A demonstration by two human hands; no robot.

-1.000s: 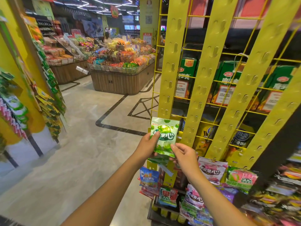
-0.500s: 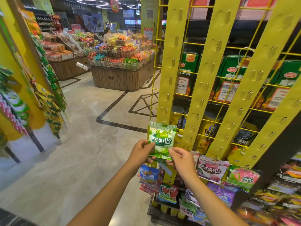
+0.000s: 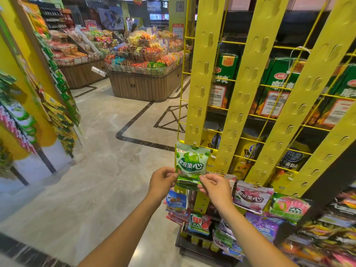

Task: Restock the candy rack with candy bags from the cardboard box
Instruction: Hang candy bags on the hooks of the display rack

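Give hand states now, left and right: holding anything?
Left hand: pinches the lower left corner of the green candy bag.
Right hand: pinches the same bag's lower right corner.

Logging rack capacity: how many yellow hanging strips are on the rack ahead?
4, left to right: first strip above the green bag, second strip, third strip, fourth strip at the right edge. Others may be out of view.
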